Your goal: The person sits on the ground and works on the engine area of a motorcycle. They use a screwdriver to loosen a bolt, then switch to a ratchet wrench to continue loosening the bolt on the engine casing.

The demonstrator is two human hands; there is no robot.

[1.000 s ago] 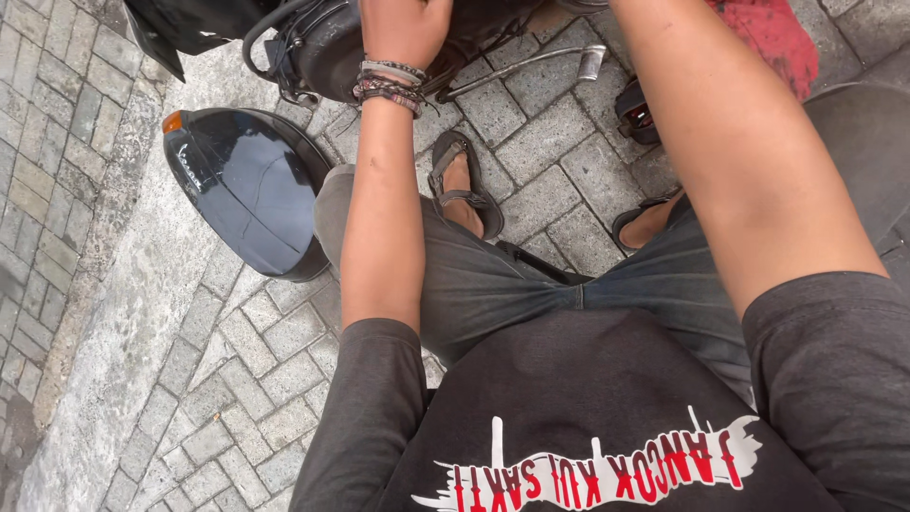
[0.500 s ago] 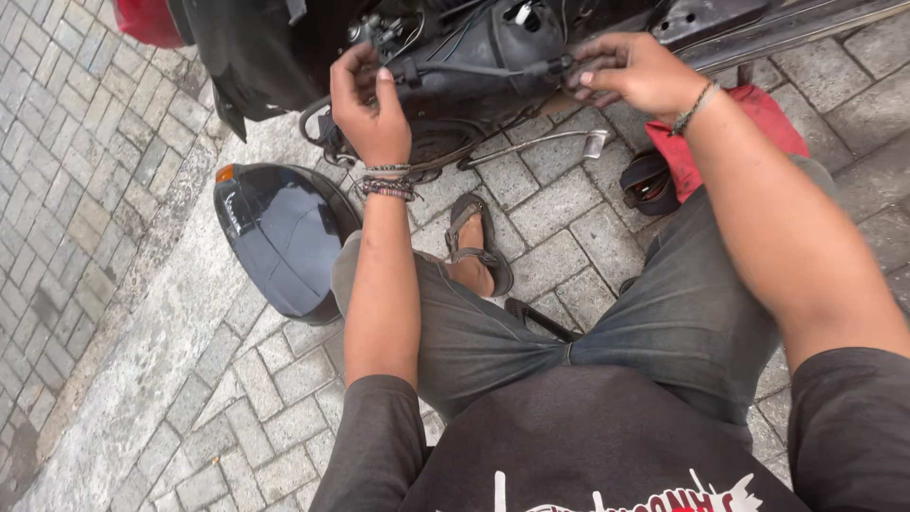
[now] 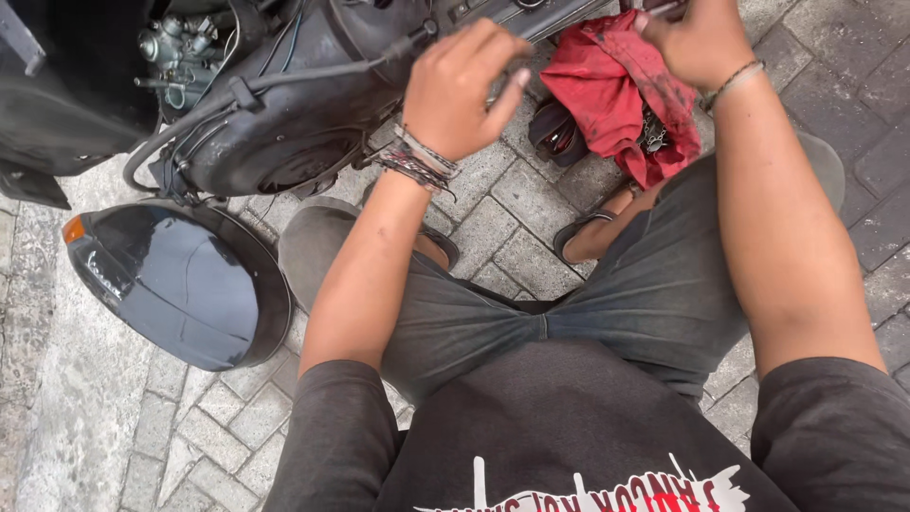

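I squat on brick paving in front of a scooter's exposed black engine casing [image 3: 275, 133]. My left hand [image 3: 464, 85], with cord bracelets at the wrist, hovers just right of the casing over a black cable [image 3: 313, 74]; its fingers are loosely curled and hold nothing. My right hand [image 3: 687, 38] is up at the top edge, fingers closed around a thin metal object whose tip barely shows. It sits at the upper corner of a dirty red rag [image 3: 611, 90] lying on the ground.
A glossy black body panel with an orange reflector [image 3: 180, 284] lies on the ground at my left knee. A carburettor [image 3: 180, 47] shows at top left. A bunch of keys [image 3: 652, 133] hangs at the rag's edge.
The view has swung, so the engine now sits upper left. My left hand has come off the engine parts and moved right. My right hand has moved over to the red rag.
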